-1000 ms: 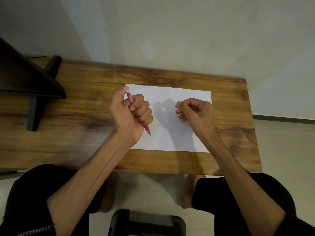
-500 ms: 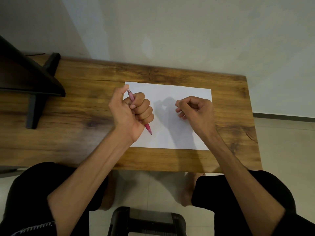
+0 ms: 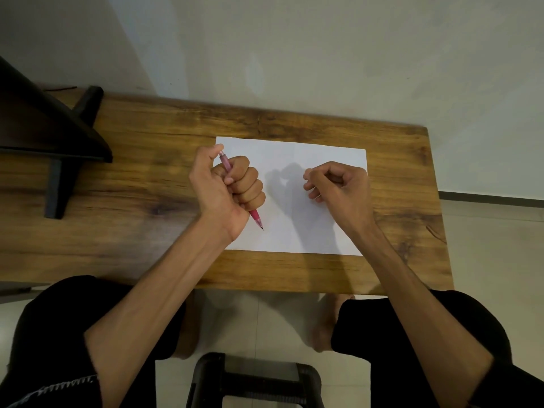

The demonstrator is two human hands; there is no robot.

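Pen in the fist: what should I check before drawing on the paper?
1. Pen gripped: ok, the left hand wraps it in a fist.
2. Tip over the paper: ok.
3. Tip touching the paper: cannot tell.
4. Paper flat on the table: ok.
5. Paper blank: ok, no marks show.
6. Right hand pinning the paper: cannot tell; its fingers are curled and hold nothing.

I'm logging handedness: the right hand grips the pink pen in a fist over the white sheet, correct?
No, the left hand grips the pink pen in a fist over the white sheet; the right hand is curled and holds nothing, as the head view shows.
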